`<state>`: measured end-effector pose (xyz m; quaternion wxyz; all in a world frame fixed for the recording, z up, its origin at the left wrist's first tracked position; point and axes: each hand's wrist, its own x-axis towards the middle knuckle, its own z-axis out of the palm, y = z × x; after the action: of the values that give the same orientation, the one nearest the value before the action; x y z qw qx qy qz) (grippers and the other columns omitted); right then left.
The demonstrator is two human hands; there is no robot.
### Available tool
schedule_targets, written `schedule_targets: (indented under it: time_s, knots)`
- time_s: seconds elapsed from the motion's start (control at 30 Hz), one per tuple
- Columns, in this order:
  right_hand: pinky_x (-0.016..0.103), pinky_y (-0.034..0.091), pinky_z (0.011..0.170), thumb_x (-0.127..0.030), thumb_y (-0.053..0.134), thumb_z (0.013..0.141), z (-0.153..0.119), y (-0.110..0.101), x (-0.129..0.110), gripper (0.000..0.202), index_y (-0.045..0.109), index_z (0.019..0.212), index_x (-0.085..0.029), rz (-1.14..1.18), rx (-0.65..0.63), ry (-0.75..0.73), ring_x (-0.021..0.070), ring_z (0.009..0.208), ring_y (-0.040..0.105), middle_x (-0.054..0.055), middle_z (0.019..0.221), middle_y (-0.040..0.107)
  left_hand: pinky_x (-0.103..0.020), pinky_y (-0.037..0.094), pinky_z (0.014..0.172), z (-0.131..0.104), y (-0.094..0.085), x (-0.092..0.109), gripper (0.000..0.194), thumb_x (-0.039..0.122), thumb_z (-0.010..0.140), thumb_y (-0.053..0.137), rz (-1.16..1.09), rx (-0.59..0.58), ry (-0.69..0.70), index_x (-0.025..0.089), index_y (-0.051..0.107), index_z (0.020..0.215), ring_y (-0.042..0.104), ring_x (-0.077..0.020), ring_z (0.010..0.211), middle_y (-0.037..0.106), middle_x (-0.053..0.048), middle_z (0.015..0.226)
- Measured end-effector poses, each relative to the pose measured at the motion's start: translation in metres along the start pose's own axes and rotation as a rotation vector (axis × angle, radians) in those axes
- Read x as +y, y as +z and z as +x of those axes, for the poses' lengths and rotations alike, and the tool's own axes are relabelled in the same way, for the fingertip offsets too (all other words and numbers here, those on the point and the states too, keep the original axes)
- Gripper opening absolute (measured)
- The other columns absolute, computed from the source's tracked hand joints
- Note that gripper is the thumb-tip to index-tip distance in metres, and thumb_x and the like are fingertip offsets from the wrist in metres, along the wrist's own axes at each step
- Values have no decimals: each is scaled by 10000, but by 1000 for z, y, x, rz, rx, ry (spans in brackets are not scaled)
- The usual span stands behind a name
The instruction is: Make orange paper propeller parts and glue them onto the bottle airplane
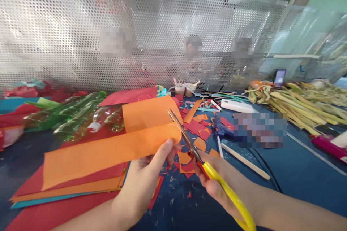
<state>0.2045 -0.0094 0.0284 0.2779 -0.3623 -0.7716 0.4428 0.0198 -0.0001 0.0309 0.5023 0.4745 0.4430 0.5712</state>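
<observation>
An orange sheet (108, 148) is held in front of the person, pinched between the thumb and fingers of the left hand (146, 177). Its long front part stretches leftward from that hand, and its right end curls around just above the thumb, with an orange panel standing behind. The right hand (233, 177) grips the yellow-handled scissors (213, 174), whose blades point up and away to the left, tips slightly parted, alongside the curled end of the sheet. Whether the blades are biting into it cannot be told.

Beneath the left hand and forearm lies a stack of coloured sheets (81, 187) in red, orange and blue. Beyond that hand, to the left, green plastic bottles (78, 119) lie on their sides, with a white-capped clear bottle (99, 117) next to them.

Red and orange paper scraps (195, 126) are strewn between and beyond the two hands. Just past the right hand rest a blue glue gun (223, 128) and a pale stick (245, 160). Farther off to its right is a heap of yellowish dried stalks (295, 108). Everything lies on a dark blue tabletop (306, 162); beyond both hands, a perforated screen (162, 14) rises across the far side.
</observation>
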Motion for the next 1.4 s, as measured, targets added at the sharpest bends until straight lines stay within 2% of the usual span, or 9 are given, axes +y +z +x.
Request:
schedule_targets:
  time_s: [0.3,0.83,1.13,1.4]
  knots:
    - [220,352,496,-837,308,757,0,0,4,695,478,900,-178,31,0,46,100,563,370,-14,712,443,-261,415,590,10,-6,-3,243,370,780,654,-20,-1,31,186,575,643,486,-143,614,540,25,592]
    - [238,238,461,-838,293,761,1,-1,2,657,400,813,-192,16,-3,51,87,520,275,-55,636,336,-255,412,575,11,-4,0,221,332,792,648,-62,-14,76,188,577,639,478,-136,594,537,31,590]
    - [241,209,448,-829,289,773,1,-1,1,639,384,787,-198,-5,-2,51,80,498,261,-69,592,321,-264,423,602,15,-10,-2,280,324,780,657,-45,-4,94,179,609,546,489,-148,592,547,12,562]
    - [235,211,450,-811,323,784,1,-3,-2,618,383,785,-195,10,-10,49,80,512,267,-66,601,324,-255,444,603,17,-8,-1,259,355,772,684,-67,23,115,181,628,588,495,-136,563,568,18,567]
